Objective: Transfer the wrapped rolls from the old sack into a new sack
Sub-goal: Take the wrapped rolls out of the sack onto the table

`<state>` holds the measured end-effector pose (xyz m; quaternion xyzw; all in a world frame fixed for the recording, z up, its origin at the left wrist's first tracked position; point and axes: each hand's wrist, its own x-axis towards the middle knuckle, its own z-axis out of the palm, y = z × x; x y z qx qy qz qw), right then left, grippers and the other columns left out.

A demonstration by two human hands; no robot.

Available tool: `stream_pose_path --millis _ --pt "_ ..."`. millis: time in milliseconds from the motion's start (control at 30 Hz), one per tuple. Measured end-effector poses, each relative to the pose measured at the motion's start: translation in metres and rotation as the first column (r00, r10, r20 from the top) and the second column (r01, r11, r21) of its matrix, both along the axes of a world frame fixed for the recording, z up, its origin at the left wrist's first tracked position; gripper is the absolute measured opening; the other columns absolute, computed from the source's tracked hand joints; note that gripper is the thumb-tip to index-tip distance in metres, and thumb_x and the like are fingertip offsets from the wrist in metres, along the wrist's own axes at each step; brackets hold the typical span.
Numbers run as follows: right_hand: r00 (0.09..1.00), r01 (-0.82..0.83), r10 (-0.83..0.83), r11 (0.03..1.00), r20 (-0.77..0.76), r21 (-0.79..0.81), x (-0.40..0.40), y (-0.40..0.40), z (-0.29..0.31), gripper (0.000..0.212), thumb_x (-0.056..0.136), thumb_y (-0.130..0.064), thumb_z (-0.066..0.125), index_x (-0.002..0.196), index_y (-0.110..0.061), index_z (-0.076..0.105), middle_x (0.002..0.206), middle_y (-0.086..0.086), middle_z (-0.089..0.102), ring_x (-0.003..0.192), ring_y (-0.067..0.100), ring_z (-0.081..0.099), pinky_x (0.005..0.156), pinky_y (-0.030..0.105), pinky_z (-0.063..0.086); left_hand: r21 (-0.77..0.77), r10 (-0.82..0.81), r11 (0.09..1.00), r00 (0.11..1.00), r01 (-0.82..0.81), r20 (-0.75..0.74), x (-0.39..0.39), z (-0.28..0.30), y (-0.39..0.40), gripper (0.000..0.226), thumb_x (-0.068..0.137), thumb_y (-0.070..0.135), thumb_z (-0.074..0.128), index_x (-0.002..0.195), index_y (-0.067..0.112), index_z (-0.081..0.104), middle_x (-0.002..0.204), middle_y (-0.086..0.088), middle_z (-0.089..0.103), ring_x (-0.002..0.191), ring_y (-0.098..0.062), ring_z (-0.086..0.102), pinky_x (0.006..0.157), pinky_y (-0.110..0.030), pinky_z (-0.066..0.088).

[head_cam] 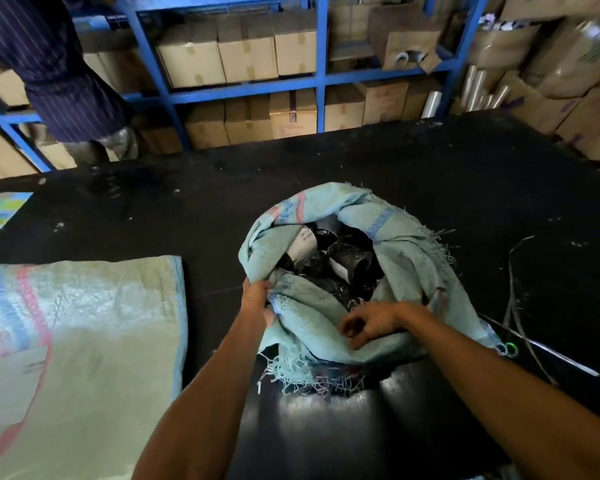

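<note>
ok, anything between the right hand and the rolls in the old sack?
Partly. The right hand rests on the folded-over near rim of the old sack, outside the mouth. That flap lies between it and the rolls. The left hand grips the rim; the mouth above is open.

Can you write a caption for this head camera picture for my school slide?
Left hand grips the frayed old sack's rim; right hand rests on it, wrapped rolls inside.
</note>
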<state>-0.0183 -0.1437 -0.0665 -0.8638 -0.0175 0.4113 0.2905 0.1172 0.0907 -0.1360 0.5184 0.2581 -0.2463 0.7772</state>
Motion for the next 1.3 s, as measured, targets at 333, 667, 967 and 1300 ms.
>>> stream_pose_path --millis 333,667,967,1300 --pt "0.996 -0.075 0.064 0.976 -0.059 -0.202 -0.002 0.0 -0.006 0.032 0.091 -0.032 0.065 0.122 -0.022 0.063 0.121 -0.001 0.061 0.106 0.018 0.055 0.098 0.032 0.042 0.955 -0.493 0.212 0.867 0.208 -0.079 -0.005 0.051 -0.017 0.09 0.081 0.032 0.076 0.151 0.019 0.021 0.14 -0.02 0.039 0.127 -0.038 0.045 0.097 -0.05 0.042" --pt "0.971 0.056 0.111 0.756 0.212 -0.652 0.031 0.012 0.021 0.039 0.096 -0.039 0.047 0.129 -0.022 0.059 0.137 0.009 0.055 0.124 0.03 0.053 0.105 0.043 0.036 0.816 -0.868 -0.494 -0.225 0.302 -0.442 -0.036 0.062 -0.008 0.037 0.102 0.042 0.047 0.105 0.011 0.065 0.091 -0.005 0.065 0.08 -0.021 0.058 0.073 -0.034 0.047" --pt "0.988 0.048 -0.141 0.675 -0.065 -0.736 -0.003 -0.027 -0.005 0.059 0.096 -0.047 0.049 0.149 -0.023 0.038 0.153 0.006 0.04 0.14 0.026 0.04 0.112 0.041 0.033 0.778 -0.794 -0.607 -0.172 0.163 -0.584 -0.079 -0.007 -0.02 0.076 0.098 0.054 0.046 0.158 0.035 0.002 0.16 -0.026 0.005 0.146 -0.046 0.016 0.119 -0.058 0.02" --pt "0.951 0.305 -0.199 0.729 0.237 -0.613 0.015 -0.064 0.017 0.048 0.089 -0.044 0.057 0.129 -0.016 0.058 0.132 0.011 0.056 0.117 0.031 0.058 0.095 0.04 0.049 0.768 -0.942 -0.216 0.079 0.603 -0.328 -0.035 0.038 -0.062 0.052 0.099 0.046 0.051 0.143 0.018 0.048 0.152 -0.014 0.041 0.137 -0.033 0.041 0.115 -0.045 0.032"
